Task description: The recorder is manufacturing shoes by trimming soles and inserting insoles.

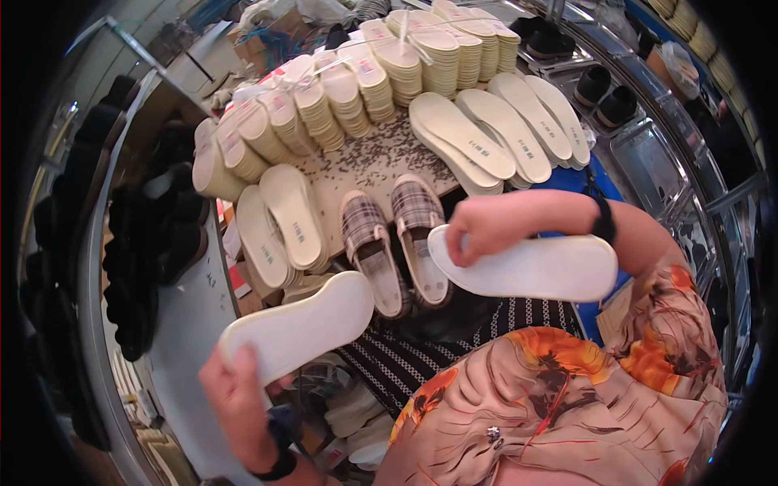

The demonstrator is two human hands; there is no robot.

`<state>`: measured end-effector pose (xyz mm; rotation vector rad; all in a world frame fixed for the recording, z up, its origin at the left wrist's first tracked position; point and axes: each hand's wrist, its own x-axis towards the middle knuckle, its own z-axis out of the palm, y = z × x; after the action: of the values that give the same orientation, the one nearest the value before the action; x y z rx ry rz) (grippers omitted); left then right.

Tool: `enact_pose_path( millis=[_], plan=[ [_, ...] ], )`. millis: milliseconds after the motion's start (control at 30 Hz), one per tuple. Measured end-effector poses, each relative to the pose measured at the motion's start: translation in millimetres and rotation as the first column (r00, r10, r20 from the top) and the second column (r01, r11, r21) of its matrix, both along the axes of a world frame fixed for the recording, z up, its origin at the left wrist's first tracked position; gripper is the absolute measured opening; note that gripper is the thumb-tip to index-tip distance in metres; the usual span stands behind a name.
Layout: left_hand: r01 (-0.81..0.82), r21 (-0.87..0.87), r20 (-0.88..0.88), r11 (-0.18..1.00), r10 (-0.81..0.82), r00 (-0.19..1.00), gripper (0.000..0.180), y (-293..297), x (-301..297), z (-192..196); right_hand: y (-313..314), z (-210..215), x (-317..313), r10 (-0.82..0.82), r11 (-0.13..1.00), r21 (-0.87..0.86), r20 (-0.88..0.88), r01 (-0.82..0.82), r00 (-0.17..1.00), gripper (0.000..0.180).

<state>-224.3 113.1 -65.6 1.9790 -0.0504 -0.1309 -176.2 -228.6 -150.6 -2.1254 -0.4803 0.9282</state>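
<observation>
One white insole [304,328] is pinched at its end by the left hand [241,390], a second insole [535,269] by the right hand [490,225] (fingers curled); between them, plaid shoes [365,225] are seen at the worktop [327,202]

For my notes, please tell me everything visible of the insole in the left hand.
This insole is thin and foot-shaped, with a plain white face, cream rim and narrowed waist; possibly foam or fabric. It slants, right end higher in view, near the left plaid shoe. The left hand grips its left end, thumb on the white face.
</observation>
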Motion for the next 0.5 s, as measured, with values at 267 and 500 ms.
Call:
enact_pose_path(
  millis=[267, 500],
  plan=[
    [0.246, 0.733, 0.334, 0.635, -0.650, 0.683, 0.009, -78, -26, -116, 82, -48, 36, 0.322, 0.829, -0.551, 0.342, -0.089, 0.883, 0.025],
    [0.010, 0.872, 0.435, 0.490, -0.782, 0.446, 0.009, -79, 37, -182, 68, 3, -83, 0.161, 0.912, -0.410, 0.373, 0.006, 0.914, 0.053]
  ],
)
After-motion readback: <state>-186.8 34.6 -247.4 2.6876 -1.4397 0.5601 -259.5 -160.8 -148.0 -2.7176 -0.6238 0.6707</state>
